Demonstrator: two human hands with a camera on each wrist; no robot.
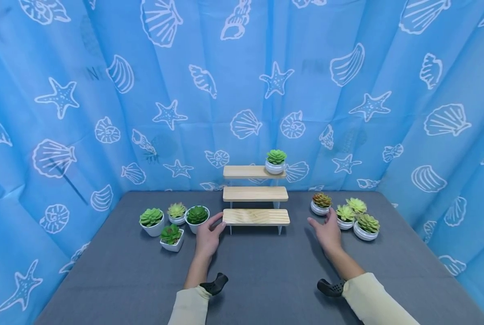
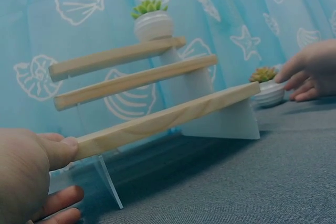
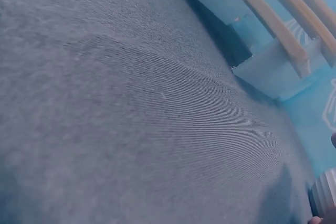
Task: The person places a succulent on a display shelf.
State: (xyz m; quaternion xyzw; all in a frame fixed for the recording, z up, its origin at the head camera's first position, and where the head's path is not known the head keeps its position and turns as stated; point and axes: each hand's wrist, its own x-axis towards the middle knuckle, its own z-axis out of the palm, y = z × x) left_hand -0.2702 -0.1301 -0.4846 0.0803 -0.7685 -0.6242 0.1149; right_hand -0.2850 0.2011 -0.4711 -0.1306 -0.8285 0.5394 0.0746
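A three-tier wooden shelf stand (image 1: 256, 217) with white legs stands at the middle of the table. At the left end of its lowest board, my left hand (image 1: 207, 238) pinches the corner with thumb and index finger, while the other fingers hang below, as the left wrist view shows. To the right, my right hand (image 1: 328, 232) is spread beside a reddish-brown succulent in a white pot (image 1: 320, 210), thumb and index finger apart; contact with the pot cannot be made out. A green potted succulent (image 1: 275, 166) sits at the right end of the top board.
Left of the stand are several potted succulents, among them a dark green one (image 1: 197, 218) and one in a square pot (image 1: 171, 238). More succulents, including a yellowish-green one (image 1: 366, 227), cluster right of my right hand. A blue shell-print curtain (image 1: 242, 90) hangs behind the grey table (image 1: 266, 280).
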